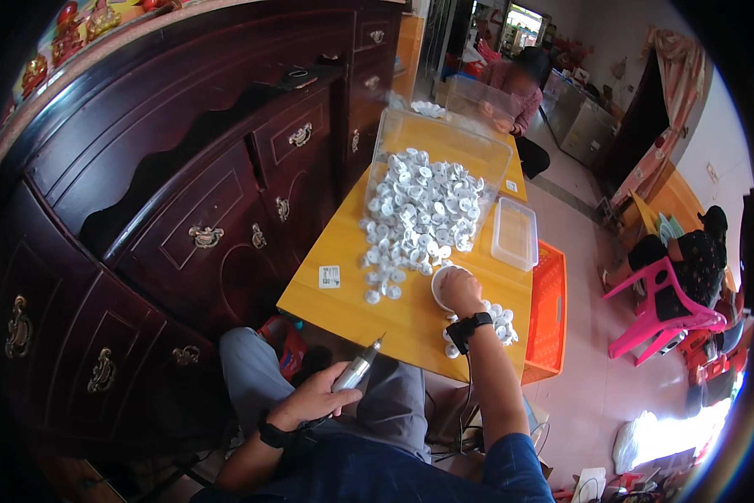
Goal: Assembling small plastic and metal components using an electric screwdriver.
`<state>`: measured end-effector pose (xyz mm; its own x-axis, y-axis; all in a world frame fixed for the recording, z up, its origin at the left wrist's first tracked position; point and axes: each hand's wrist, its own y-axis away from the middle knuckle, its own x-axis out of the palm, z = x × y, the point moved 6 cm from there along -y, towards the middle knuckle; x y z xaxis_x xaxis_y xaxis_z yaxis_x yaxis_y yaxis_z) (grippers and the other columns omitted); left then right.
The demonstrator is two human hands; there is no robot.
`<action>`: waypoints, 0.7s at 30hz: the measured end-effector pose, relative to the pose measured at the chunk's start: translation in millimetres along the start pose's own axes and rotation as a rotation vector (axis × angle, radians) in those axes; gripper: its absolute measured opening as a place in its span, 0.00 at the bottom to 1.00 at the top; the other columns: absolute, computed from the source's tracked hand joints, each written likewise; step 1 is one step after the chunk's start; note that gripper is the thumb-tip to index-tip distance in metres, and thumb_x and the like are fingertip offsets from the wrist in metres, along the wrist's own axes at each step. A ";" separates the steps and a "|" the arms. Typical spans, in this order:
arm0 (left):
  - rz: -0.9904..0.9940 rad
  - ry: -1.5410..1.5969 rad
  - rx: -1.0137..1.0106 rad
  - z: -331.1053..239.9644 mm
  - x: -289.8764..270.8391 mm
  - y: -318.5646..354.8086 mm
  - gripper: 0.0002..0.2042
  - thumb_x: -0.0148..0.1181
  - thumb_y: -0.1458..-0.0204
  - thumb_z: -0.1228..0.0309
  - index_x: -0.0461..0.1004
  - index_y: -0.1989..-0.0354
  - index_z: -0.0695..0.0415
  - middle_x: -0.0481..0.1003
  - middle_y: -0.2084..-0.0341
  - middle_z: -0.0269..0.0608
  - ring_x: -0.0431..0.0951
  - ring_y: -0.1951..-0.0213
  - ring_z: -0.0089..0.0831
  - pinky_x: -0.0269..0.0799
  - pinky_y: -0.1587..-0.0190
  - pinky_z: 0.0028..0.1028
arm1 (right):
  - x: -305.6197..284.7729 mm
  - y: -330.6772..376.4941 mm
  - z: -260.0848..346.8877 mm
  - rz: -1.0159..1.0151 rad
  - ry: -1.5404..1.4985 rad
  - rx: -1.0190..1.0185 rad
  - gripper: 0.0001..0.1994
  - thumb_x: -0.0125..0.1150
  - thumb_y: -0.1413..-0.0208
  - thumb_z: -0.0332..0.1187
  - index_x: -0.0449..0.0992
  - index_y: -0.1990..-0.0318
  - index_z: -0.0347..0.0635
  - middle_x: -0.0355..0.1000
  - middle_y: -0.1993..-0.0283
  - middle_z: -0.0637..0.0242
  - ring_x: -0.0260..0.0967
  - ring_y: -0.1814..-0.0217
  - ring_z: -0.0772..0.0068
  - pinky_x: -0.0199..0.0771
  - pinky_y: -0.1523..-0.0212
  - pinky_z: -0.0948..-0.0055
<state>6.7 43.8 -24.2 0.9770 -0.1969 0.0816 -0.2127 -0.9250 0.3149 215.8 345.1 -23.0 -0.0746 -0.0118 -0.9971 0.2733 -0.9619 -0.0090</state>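
The left hand is wrapped around a silver screwdriver, held above the lap by the near edge of the yellow worktop, its thin bit pointing up and away from the body. The right hand reaches into a small white bowl on the worktop; its fingertips are hidden there, so I cannot tell whether they grip anything. A big heap of round white pieces fills much of a clear tub beyond the bowl, and some lie past it on the bare wood. A smaller group of white pieces sits beside the right wrist. Near the worktop's right edge is a clear container, with an orange crate just beyond that edge. At the far end sits another person.
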 end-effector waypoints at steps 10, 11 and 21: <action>0.003 0.023 0.010 1.2 0.4 -0.6 0.26 0.65 0.42 0.68 0.64 0.37 0.62 0.72 0.72 0.30 0.70 0.79 0.15 0.69 0.75 0.19 | -3.4 -2.6 2.2 0.059 0.061 0.046 0.18 0.59 0.42 0.46 0.82 0.57 0.42 0.80 0.55 0.54 0.80 0.50 0.57 0.80 0.52 0.63; 0.001 0.035 0.013 1.4 0.4 -0.4 0.26 0.65 0.42 0.68 0.64 0.38 0.62 0.72 0.72 0.30 0.70 0.79 0.15 0.69 0.75 0.19 | -3.2 -3.4 1.2 0.056 0.060 0.047 0.18 0.59 0.42 0.46 0.82 0.57 0.42 0.80 0.55 0.54 0.80 0.50 0.57 0.80 0.52 0.63; -0.001 0.006 0.011 0.0 1.2 0.4 0.25 0.64 0.42 0.68 0.65 0.38 0.61 0.71 0.72 0.31 0.70 0.79 0.15 0.69 0.76 0.20 | -15.5 1.9 -15.0 -0.149 -0.233 0.025 0.11 0.59 0.41 0.38 0.79 0.58 0.41 0.80 0.61 0.53 0.79 0.58 0.53 0.78 0.57 0.55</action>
<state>7.8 43.2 -23.9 0.9771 -0.1941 0.0873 -0.2117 -0.9288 0.3042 231.8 347.5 -8.7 -0.3314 0.0705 -0.9409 0.2196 -0.9641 -0.1496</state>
